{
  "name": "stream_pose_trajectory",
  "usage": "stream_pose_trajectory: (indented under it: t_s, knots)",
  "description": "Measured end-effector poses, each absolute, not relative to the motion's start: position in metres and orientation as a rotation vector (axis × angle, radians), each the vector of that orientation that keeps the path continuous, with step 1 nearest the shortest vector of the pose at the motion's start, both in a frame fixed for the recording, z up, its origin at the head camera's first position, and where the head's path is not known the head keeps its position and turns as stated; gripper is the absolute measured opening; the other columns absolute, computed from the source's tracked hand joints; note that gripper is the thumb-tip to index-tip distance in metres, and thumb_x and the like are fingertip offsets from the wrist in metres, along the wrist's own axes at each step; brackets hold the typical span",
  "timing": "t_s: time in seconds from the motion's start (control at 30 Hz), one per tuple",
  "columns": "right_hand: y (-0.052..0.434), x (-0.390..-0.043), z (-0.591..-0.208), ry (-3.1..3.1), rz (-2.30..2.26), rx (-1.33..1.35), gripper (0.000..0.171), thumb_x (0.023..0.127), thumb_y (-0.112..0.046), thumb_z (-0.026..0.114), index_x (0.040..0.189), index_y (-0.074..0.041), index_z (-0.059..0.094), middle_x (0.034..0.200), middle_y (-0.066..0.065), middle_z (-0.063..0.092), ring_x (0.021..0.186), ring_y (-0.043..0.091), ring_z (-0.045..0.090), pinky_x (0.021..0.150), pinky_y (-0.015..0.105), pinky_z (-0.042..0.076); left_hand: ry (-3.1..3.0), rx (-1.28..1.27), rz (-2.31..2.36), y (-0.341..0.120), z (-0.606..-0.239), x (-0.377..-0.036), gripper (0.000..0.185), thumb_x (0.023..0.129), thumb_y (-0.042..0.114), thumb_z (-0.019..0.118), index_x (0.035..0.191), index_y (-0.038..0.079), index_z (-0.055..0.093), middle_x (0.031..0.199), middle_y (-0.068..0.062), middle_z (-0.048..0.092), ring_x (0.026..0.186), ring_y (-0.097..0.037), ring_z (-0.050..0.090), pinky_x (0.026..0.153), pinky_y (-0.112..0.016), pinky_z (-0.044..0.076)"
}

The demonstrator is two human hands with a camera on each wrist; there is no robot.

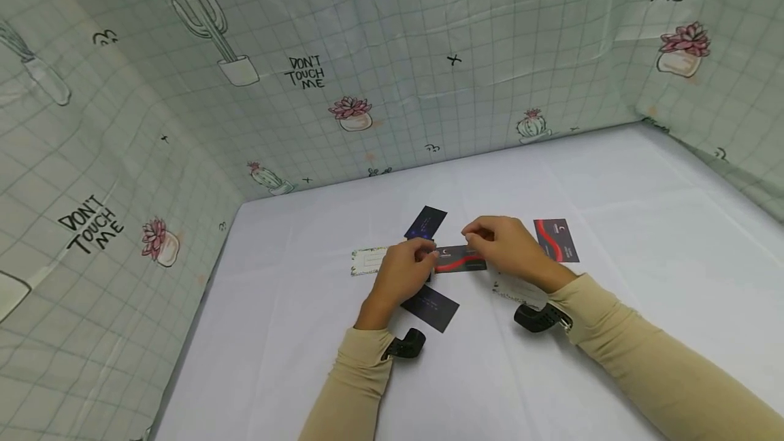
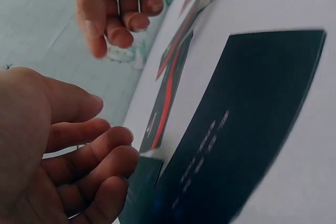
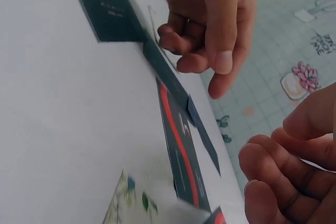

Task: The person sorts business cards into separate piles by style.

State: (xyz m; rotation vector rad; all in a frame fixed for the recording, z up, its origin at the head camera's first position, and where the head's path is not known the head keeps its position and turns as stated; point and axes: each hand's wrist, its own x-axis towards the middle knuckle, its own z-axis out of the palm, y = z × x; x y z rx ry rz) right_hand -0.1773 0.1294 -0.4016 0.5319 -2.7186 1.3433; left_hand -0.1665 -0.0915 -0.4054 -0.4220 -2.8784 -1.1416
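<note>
A black card with a red wave [image 1: 461,259] lies on the white table [image 1: 643,223] between my hands. My left hand [image 1: 425,252] has loosely curled fingers at the card's left end, and the left wrist view shows the fingertips [image 2: 123,153] by its raised corner [image 2: 149,153] with nothing pinched. My right hand [image 1: 474,233] hovers just above the card's right part, fingers bent and holding nothing [image 3: 273,171]. A dark blue card [image 1: 431,306] lies near my left wrist, and a second dark blue card [image 1: 425,223] lies behind the hands.
A red and dark card [image 1: 556,240] lies to the right of my right hand. One white floral card [image 1: 367,260] lies left of my left hand, another floral card [image 1: 514,288] under my right wrist. Cactus-print cloth walls [image 1: 367,87] close in the back and both sides.
</note>
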Motion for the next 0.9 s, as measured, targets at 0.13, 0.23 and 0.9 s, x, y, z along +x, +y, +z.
stream_pose_trajectory:
  t_s: [0.13, 0.23, 0.9]
  knots:
    - [0.143, -0.174, -0.403, -2.724, 1.513, 0.512, 0.024, 0.101, -0.020, 0.060, 0.113, -0.003, 0.072, 0.091, 0.005, 0.072, 0.079, 0.021, 0.064, 0.068, 0.035, 0.051, -2.918, -0.521, -1.142, -0.083, -0.405, -0.166, 0.026, 0.096, 0.024, 0.064, 0.116, 0.011, 0.074, 0.080, 0.007, 0.065, 0.067, -0.008, 0.054, 0.060, -0.026, 0.043]
    - [0.151, -0.172, -0.402, -2.720, 1.659, 0.505, 0.028, 0.103, -0.023, 0.059, 0.116, -0.002, 0.070, 0.089, 0.010, 0.070, 0.078, 0.027, 0.064, 0.064, 0.034, 0.052, -2.963, -0.585, -1.124, -0.078, -0.403, -0.165, 0.028, 0.097, 0.027, 0.065, 0.119, 0.012, 0.073, 0.084, 0.008, 0.067, 0.066, -0.007, 0.055, 0.059, -0.025, 0.043]
    - [0.196, -0.147, -0.402, -2.826, 1.597, 0.363, 0.030, 0.102, -0.029, 0.060, 0.113, -0.003, 0.071, 0.083, 0.007, 0.067, 0.074, 0.023, 0.062, 0.059, 0.030, 0.049, -3.052, -0.822, -1.143, -0.046, -0.403, -0.163, 0.028, 0.097, 0.027, 0.064, 0.122, 0.017, 0.072, 0.082, 0.013, 0.063, 0.067, -0.003, 0.054, 0.060, -0.021, 0.043]
